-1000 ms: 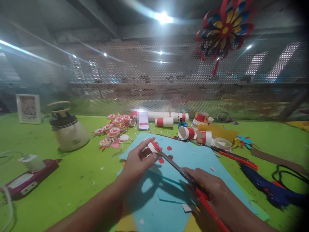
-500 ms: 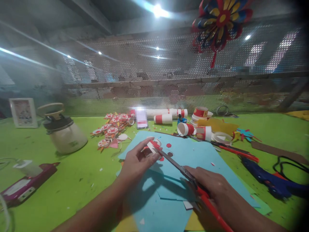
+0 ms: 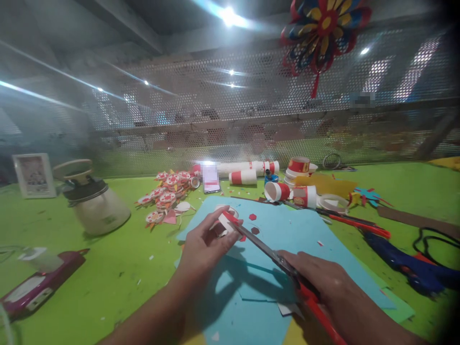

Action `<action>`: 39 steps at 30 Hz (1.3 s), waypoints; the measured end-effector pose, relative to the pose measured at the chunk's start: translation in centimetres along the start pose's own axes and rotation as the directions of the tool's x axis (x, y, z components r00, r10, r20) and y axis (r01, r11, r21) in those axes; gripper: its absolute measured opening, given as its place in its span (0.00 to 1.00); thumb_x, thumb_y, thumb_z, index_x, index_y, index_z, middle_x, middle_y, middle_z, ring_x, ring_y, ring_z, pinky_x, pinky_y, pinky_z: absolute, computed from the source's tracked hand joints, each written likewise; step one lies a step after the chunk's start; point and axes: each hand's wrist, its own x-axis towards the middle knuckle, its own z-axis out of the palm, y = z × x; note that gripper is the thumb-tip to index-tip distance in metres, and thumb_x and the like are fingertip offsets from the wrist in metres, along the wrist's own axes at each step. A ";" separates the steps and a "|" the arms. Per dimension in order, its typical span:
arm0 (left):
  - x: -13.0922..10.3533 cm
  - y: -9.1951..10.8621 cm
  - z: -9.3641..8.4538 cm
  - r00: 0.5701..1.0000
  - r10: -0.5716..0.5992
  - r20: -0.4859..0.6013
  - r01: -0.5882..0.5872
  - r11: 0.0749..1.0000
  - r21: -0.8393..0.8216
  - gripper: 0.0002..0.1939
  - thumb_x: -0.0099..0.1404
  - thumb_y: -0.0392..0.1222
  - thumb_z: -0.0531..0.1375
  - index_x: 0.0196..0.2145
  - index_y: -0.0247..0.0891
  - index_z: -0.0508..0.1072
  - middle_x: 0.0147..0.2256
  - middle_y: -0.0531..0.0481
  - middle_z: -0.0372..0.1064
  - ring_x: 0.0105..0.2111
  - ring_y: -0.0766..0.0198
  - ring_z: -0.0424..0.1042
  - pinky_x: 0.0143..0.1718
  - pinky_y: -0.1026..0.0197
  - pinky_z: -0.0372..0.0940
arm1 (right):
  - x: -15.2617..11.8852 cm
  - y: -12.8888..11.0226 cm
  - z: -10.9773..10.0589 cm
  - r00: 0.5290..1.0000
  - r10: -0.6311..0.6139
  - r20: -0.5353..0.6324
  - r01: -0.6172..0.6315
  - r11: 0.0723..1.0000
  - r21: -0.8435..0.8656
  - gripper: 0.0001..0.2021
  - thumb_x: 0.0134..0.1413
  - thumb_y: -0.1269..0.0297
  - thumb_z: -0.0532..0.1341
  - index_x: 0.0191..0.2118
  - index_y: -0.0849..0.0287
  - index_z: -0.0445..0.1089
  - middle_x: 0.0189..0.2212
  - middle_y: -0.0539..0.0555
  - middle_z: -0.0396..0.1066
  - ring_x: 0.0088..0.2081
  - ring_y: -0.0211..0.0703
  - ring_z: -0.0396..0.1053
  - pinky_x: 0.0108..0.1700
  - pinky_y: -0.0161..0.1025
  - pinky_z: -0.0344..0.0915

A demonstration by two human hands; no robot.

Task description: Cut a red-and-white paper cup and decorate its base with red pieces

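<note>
My left hand (image 3: 208, 237) pinches a small red-and-white paper piece (image 3: 227, 221), curved like part of a paper cup, above the light blue sheets (image 3: 201, 215). In my right hand (image 3: 319, 275) is a pair of scissors (image 3: 268, 250) with red handles and long metal blades. The blade tips meet the edge of the paper piece beside my left thumb. Whether the blades are fully closed is hard to make out. Small red hexagons (image 3: 252, 217) lie on the blue sheet just behind the blades.
Decorated paper discs (image 3: 167, 197) are heaped at back left, next to a phone (image 3: 211, 178). Paper cups (image 3: 304, 196) lie at back right. A blue glue gun (image 3: 406, 266) and red-handled scissors (image 3: 362, 227) rest on the right. A jug (image 3: 100, 206) and power strip (image 3: 39, 282) stand left.
The view has shifted slightly. Both hands keep almost the same pose, with the scissor blades still at the paper piece and my right hand a little lower and farther right.
</note>
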 end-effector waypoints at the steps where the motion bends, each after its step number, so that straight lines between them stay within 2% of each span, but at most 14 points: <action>1: 0.0 0.0 0.0 1.000 0.000 -0.004 0.000 1.000 0.004 0.28 0.52 0.41 0.68 0.51 0.38 0.70 0.49 0.40 0.71 0.48 0.48 0.71 0.48 0.51 0.67 | 0.0 0.1 0.1 1.000 -0.004 -0.006 0.004 1.000 -0.009 0.11 0.54 0.66 0.57 0.44 0.53 0.67 0.32 0.52 0.70 0.33 0.46 0.66 0.34 0.41 0.62; 8: 0.2 0.0 -0.4 0.999 -0.035 0.007 0.035 0.999 0.040 0.29 0.52 0.41 0.68 0.52 0.38 0.70 0.48 0.39 0.72 0.48 0.48 0.70 0.50 0.50 0.65 | 0.2 0.4 0.3 1.000 0.002 0.005 -0.002 0.998 -0.062 0.12 0.49 0.71 0.57 0.42 0.54 0.68 0.31 0.52 0.71 0.30 0.45 0.66 0.32 0.40 0.62; 13: 0.3 0.1 -0.4 0.999 -0.036 -0.029 0.035 0.999 -0.005 0.28 0.54 0.42 0.67 0.52 0.37 0.69 0.47 0.40 0.72 0.48 0.49 0.70 0.53 0.48 0.61 | 0.5 0.6 0.3 1.000 -0.007 -0.008 0.007 0.999 -0.031 0.13 0.50 0.67 0.60 0.44 0.54 0.68 0.31 0.52 0.72 0.31 0.46 0.68 0.33 0.42 0.63; 17: 0.2 0.3 -0.3 0.999 -0.040 -0.031 0.036 0.993 -0.113 0.22 0.56 0.40 0.65 0.49 0.37 0.71 0.44 0.42 0.73 0.45 0.51 0.72 0.50 0.48 0.64 | 0.6 0.5 0.3 1.000 0.007 -0.011 -0.008 0.999 -0.031 0.17 0.46 0.71 0.61 0.45 0.53 0.68 0.31 0.51 0.72 0.31 0.45 0.68 0.33 0.41 0.63; 20: 0.3 0.5 -0.2 0.999 -0.022 -0.034 0.018 0.993 -0.121 0.18 0.55 0.38 0.65 0.45 0.38 0.72 0.44 0.43 0.73 0.47 0.51 0.70 0.49 0.51 0.65 | 0.5 0.4 0.2 1.000 0.010 -0.002 -0.011 0.998 -0.054 0.18 0.46 0.72 0.60 0.45 0.52 0.68 0.31 0.51 0.72 0.32 0.46 0.68 0.34 0.41 0.63; 26: 0.5 0.5 -0.3 0.999 -0.032 -0.001 0.032 0.991 -0.128 0.19 0.56 0.37 0.65 0.45 0.37 0.71 0.41 0.43 0.73 0.43 0.53 0.72 0.45 0.51 0.67 | 0.6 0.3 0.0 1.000 0.003 -0.028 -0.008 0.985 -0.171 0.18 0.47 0.73 0.59 0.46 0.55 0.69 0.30 0.54 0.71 0.32 0.47 0.69 0.34 0.41 0.64; 33: 0.5 0.5 -0.4 0.998 -0.024 0.057 0.032 0.987 -0.160 0.17 0.57 0.37 0.64 0.45 0.36 0.70 0.47 0.40 0.70 0.44 0.51 0.72 0.46 0.50 0.68 | 0.1 0.2 -0.3 0.990 -0.099 -0.099 0.068 0.959 -0.275 0.15 0.50 0.72 0.58 0.45 0.56 0.68 0.29 0.53 0.71 0.29 0.44 0.68 0.31 0.37 0.63; 39: 0.1 0.5 -0.3 0.997 -0.048 0.061 0.058 0.981 -0.183 0.17 0.59 0.37 0.63 0.46 0.36 0.70 0.51 0.38 0.68 0.50 0.48 0.69 0.47 0.52 0.66 | 0.0 0.7 0.0 0.995 -0.090 -0.032 0.076 0.952 -0.296 0.19 0.51 0.71 0.58 0.51 0.58 0.65 0.30 0.55 0.71 0.30 0.46 0.69 0.31 0.40 0.64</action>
